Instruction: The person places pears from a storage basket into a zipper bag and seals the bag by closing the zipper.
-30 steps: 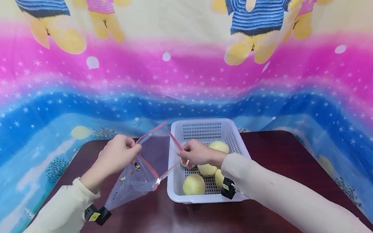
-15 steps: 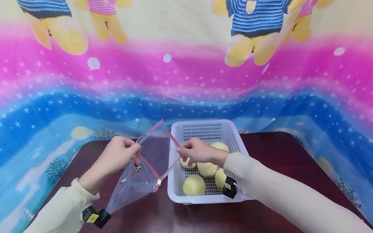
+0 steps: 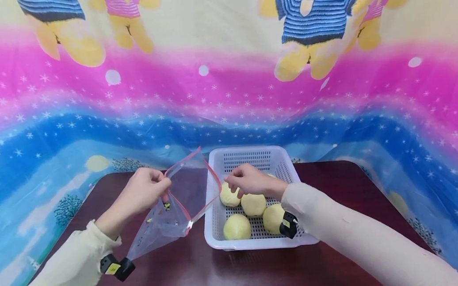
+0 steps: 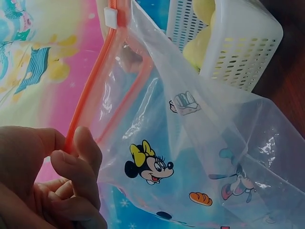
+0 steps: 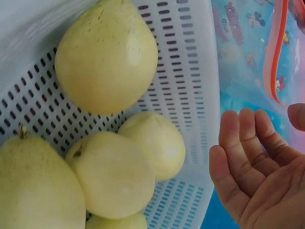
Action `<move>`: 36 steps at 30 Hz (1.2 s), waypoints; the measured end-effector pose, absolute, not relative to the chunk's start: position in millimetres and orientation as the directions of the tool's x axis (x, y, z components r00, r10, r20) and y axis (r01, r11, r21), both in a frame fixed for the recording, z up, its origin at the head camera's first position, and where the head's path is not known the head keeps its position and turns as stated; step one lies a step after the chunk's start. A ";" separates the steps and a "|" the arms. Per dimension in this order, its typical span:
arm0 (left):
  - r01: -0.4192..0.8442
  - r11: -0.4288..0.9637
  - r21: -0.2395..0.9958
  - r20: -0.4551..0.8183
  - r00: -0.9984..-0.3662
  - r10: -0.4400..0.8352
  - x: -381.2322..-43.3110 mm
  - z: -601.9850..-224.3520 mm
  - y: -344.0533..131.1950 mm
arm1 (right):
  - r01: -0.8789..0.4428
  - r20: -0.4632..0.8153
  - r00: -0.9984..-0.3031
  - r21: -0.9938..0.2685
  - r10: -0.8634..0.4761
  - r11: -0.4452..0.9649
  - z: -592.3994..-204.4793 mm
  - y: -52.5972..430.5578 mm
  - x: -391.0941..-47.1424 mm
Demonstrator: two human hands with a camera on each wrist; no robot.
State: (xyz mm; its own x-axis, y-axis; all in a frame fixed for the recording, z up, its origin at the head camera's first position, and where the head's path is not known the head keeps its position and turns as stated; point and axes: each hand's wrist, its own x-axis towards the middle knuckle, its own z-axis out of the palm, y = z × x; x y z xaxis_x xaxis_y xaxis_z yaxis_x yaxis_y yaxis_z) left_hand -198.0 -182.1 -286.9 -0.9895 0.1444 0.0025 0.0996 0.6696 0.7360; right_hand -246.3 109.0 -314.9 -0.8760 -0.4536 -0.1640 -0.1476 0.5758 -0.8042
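Cream L sleeve w/ blk wrist cam, far L. L hand: thumb + fingers pinched on red-edged mouth of clear plastic bag w/ cartoon prints. Bag hangs above dk-red table, mouth spread, just L of white basket & overlapping its L rim in head view; white zip slider at mouth's near corner. Basket has 5 pale-yellow pears. R hand over pears, near bag mouth: free, fingers loosely bent, thumb apart from them. R sleeve, 2nd cam, far R.
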 end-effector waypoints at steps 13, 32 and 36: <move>0.110 0.654 0.748 0.036 -0.991 0.126 -198.4 -291.7 -180.9 | -0.116 -0.180 -0.903 -0.772 -0.390 0.625 -315.8 130.7 -255.6; -0.022 0.471 0.882 -0.055 -0.997 0.056 -200.5 -294.2 -176.9 | -0.129 -0.167 -0.918 -0.731 -0.359 0.670 -322.6 157.9 -257.2; -0.054 0.408 0.911 -0.093 -0.993 0.075 -200.5 -294.8 -176.9 | -0.129 -0.172 -0.918 -0.720 -0.356 0.681 -323.1 160.4 -257.7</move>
